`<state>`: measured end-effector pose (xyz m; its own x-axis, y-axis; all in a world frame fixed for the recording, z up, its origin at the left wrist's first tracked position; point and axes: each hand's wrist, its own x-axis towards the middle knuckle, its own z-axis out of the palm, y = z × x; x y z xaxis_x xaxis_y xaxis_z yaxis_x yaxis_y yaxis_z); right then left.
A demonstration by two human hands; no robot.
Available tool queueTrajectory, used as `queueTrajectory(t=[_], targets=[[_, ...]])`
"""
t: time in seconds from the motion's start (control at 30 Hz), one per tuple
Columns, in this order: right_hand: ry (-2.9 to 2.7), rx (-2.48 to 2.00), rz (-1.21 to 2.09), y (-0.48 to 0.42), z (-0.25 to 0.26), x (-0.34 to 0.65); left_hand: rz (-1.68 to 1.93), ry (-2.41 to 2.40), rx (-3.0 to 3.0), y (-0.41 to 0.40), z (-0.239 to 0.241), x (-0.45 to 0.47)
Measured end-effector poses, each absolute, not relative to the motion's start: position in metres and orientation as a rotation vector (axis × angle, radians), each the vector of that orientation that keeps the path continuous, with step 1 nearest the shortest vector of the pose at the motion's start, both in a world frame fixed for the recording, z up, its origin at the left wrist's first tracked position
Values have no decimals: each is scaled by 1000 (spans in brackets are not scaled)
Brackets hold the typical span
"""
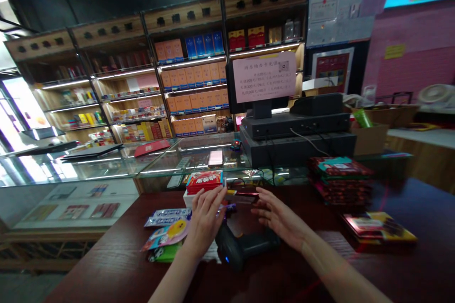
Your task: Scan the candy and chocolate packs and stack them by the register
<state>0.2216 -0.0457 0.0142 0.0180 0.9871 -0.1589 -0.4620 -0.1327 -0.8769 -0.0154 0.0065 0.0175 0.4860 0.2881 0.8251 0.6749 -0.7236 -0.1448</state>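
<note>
A thin packet (244, 194), dark red and yellow and seen nearly edge-on, spans the gap between my hands above the counter. My left hand (205, 221) is closed at its left end, fingers close together and thumb mostly hidden. At the other end, the fingertips of my right hand (277, 218) touch or nearly touch it, with the fingers apart. A black barcode scanner (241, 247) with a blue light lies below and between my hands. Beyond my left hand sits a red snack packet (204, 181). Purple-blue wrappers (167, 218) and a green packet (165, 253) lie to its left.
Stacked dark red packets (339, 182) stand at the right, with red and yellow packs (378, 228) nearer me. A monitor with a paper notice (265, 77) rises behind the counter (117, 251). The glass display case (192, 151) and stocked shelves (194, 78) stand beyond.
</note>
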Motion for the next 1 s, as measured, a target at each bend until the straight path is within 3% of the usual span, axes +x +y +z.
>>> queueTrajectory(t=[0.17,0.7,0.83,1.0], targets=[[-854,-1063,1221,-46,18,220,-1249,-932,-2476,10,9,-14],[-1513,-1189,345,-41,12,227,-2240,-1346,-2726,23,-1,-4],[-1618,-1187,211,-40,12,235,-2227,-1359,-2699,19,5,-5],[-1725,-1176,87,-51,20,254,-1912,-1239,-2771,16,16,-3]])
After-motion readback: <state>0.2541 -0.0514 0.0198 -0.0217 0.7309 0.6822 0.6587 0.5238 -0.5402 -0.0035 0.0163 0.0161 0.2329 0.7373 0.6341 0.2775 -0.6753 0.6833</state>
